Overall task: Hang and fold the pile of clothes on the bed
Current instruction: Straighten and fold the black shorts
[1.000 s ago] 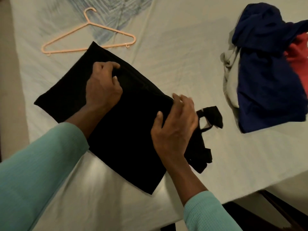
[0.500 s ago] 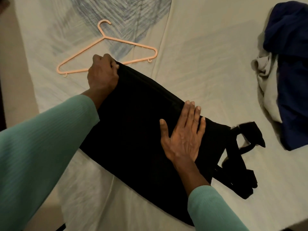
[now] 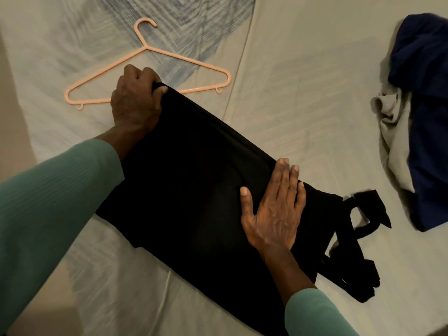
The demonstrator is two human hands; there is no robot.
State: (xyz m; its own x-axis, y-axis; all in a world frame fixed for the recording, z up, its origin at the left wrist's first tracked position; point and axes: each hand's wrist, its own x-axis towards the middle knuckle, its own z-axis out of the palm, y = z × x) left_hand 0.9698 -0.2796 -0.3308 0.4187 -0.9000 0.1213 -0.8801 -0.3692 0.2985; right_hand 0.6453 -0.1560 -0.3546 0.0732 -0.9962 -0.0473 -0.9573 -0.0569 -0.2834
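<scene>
I had the black cloth (image 3: 194, 190) lying flat on the bed (image 3: 303, 93), in the middle, slanting from far left down to near right. It looked already folded over into a long shape. Thin straps (image 3: 349, 267) stuck out loose at its right end.

The left hand (image 3: 135, 103) was at the far left corner of the cloth. Its fingers were curled round the edge and pinched it tight. The right hand (image 3: 274, 209) lay flat on top of the cloth near the right end, with its fingers straight and close together, pressing down.

I thought the cloth was soft, light and floppy. It would not stay stiff if I lifted it; it would sag and the fold could slide open. So I judged it best to hold it by a corner or along the folded edge, and to keep one flat hand on it as a weight. The straps looked thin and could tangle, so I would tuck them in.

A pink hanger (image 3: 187, 59) lay on the bed just beyond the left hand. The pile of clothes (image 3: 426, 132), blue and grey, sat well apart at the far right.
</scene>
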